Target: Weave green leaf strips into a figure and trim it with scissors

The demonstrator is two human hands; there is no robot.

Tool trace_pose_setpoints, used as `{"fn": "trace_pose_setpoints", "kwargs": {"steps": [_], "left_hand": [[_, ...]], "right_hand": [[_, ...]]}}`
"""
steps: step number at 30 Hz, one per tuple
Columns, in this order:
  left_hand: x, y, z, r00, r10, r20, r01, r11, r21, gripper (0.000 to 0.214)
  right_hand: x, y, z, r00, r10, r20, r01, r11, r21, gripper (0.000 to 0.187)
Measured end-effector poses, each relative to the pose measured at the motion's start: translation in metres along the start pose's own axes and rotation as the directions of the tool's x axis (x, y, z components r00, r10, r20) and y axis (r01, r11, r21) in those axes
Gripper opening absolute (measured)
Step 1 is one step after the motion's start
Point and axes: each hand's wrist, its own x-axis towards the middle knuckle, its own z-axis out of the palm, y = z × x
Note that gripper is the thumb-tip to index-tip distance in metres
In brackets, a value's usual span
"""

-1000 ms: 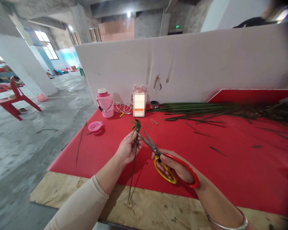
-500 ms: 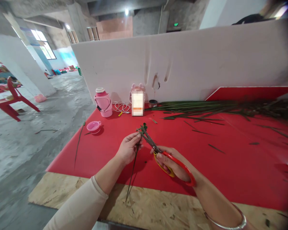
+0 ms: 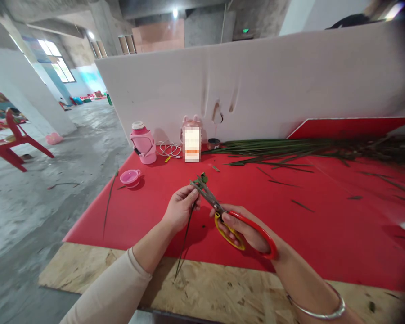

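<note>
Between the thumb and fingers of my left hand (image 3: 182, 208) is pinched a thin dark green leaf strip (image 3: 186, 240). Its long tail hangs down over the front of the table, and a small folded or curled green piece (image 3: 203, 177) shows at its top. My right hand (image 3: 241, 225) is closed round a pair of scissors (image 3: 213, 200) with one red and one yellow handle. The narrow blades point up and left, lying over the green piece close to my left fingertips. Whether they touch the leaf I cannot tell.
Long green leaves (image 3: 273, 150) lie along the back of the red-covered table (image 3: 128, 216), with loose scraps nearer. At the back left stand a pink bottle (image 3: 143, 144), a pink cup (image 3: 130, 178), a white cable (image 3: 168, 149) and a blurred upright panel (image 3: 192, 144). Behind rises a white board (image 3: 155, 90).
The scissor blades have come closer together over the green piece, and their tips sit slightly further left. My left hand keeps its pinch. The whole view has shifted slightly.
</note>
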Motion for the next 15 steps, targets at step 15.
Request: {"fn": "trace_pose_setpoints", "kwargs": {"steps": [15], "left_hand": [[-0.001, 0.01, 0.0, 0.994, -0.109, -0.005, 0.105, 0.969, -0.222, 0.023]], "right_hand": [[-0.004, -0.006, -0.002, 0.981, -0.088, 0.175, 0.091, 0.996, -0.008, 0.032]]}}
